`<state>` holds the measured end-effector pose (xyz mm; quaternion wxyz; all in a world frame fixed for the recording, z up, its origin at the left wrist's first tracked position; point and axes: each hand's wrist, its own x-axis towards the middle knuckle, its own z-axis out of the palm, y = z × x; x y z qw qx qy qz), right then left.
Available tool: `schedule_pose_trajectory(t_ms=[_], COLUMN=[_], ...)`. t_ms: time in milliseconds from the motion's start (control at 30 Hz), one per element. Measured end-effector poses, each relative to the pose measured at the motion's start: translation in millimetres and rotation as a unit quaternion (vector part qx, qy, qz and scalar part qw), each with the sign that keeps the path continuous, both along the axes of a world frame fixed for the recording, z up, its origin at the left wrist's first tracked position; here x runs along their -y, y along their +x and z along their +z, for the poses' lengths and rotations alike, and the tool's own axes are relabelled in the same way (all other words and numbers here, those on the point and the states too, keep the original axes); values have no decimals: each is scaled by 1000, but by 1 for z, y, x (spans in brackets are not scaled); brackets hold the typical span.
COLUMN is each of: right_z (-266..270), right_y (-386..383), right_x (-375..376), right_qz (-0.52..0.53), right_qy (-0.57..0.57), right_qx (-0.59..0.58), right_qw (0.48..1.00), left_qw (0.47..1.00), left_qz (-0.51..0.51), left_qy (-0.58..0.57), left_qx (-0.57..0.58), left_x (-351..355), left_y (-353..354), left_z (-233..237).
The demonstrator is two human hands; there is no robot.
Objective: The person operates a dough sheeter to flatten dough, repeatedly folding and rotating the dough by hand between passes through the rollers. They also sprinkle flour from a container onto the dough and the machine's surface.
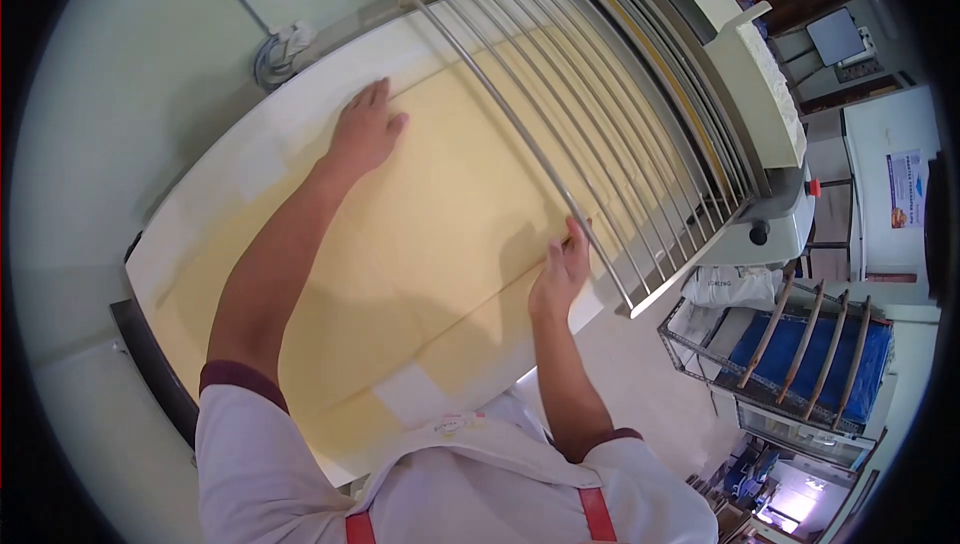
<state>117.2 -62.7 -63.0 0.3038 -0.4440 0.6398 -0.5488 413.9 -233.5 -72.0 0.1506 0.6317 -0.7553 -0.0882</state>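
A wide, thin sheet of pale yellow dough (400, 234) lies along the white belt (215, 159) of a dough sheeter. Folds or seams run lengthwise near both of its long edges. My left hand (365, 131) rests at the dough's wall-side edge, fingers stretched out and thumb apart. Close to the opposite edge is my right hand (560, 276), its thumb and fingers apart and the fingertips right by the outer bar of the metal guard (510, 114). Part of the dough passes under this barred guard. Neither hand holds anything.
A wall with a cable and socket (285, 44) borders the belt's left side. Beyond the guard stands the sheeter's body with a pale tray (760, 94) on top. To the right are a white sack (735, 286) and a rack with wooden bars and a blue sheet (815, 349).
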Motion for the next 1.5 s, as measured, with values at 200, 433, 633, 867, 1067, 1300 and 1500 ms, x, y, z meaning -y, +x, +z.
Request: schedule_pose_trajectory(t_ms=[200, 433, 633, 867, 1067, 1300, 1500], right_z=[18, 16, 74, 121, 72, 70, 64], right_y=[-5, -16, 15, 125, 193, 206, 229], right_x=[2, 20, -18, -140, -200, -208, -227], right_qz=[-25, 61, 94, 172, 193, 141, 165], right_qy=[137, 160, 66, 59, 221, 232, 234], right_qx=[360, 365, 437, 320, 474, 249, 376], right_qw=[922, 915, 892, 930, 830, 929, 881], left_qw=[977, 931, 784, 785, 899, 919, 797], left_qz=[65, -25, -58, -92, -21, -130, -53], left_qy=[189, 298, 450, 320, 355, 327, 518], left_qx=[-74, -210, -424, -522, -254, -180, -306], left_x=[85, 94, 82, -35, -80, -90, -108], left_y=[-56, -34, 6, 134, 196, 214, 252], left_z=[28, 32, 87, 138, 79, 97, 75])
